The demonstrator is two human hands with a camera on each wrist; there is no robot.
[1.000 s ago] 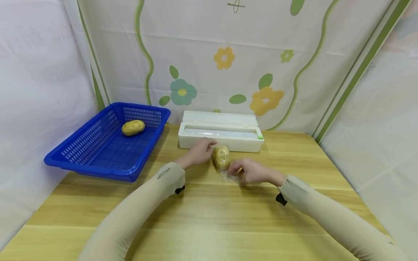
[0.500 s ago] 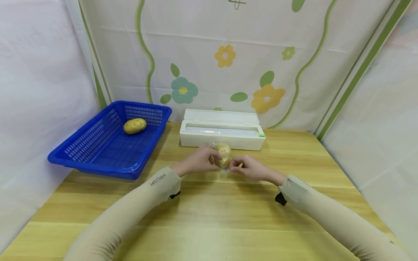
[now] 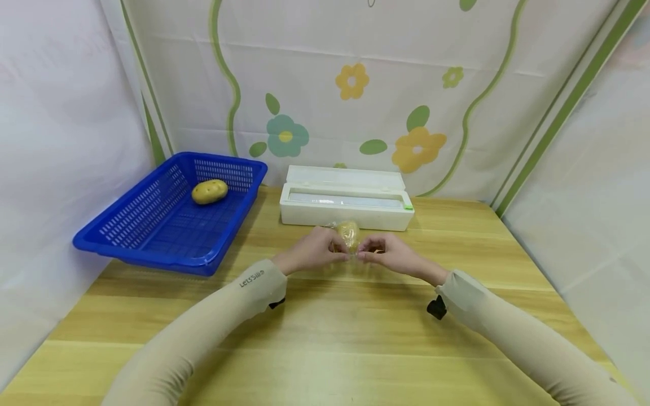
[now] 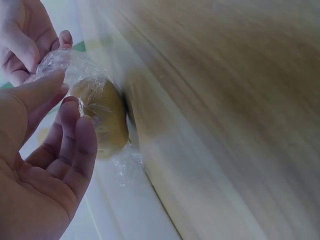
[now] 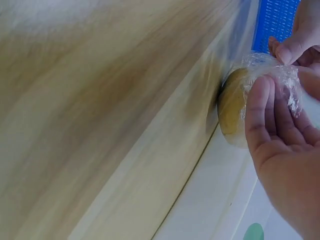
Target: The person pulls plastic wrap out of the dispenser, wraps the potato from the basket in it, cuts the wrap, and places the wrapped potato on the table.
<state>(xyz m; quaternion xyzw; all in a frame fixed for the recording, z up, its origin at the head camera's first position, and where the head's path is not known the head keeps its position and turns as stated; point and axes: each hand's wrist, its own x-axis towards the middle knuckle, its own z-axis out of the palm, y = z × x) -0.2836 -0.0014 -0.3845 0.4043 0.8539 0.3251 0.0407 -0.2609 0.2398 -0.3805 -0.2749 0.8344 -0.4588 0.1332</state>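
A potato (image 3: 348, 231) wrapped in clear cling film (image 4: 75, 65) rests on the table against the front of a white box. My left hand (image 3: 317, 248) is at its near left side, thumb and forefinger pinching the gathered film. From the right, my right hand (image 3: 391, 254) pinches the film edge, its fingertips almost meeting the left ones. In the right wrist view the crumpled film spreads between both hands above the potato (image 5: 231, 107). A loose flap of film (image 4: 125, 167) sticks out on the potato's other end.
The long white cling film box (image 3: 345, 214) stands behind the hands, lid raised, a film roll showing inside and a green tab at its right end. At left, a blue plastic basket (image 3: 152, 254) holds an unwrapped potato (image 3: 210, 192). A printed curtain hangs behind the wooden table (image 3: 325, 338).
My left hand has come from the potato's far left side to its near end, beside my right hand. Both hands now pinch the film there. The film flap has been lifted off the table.
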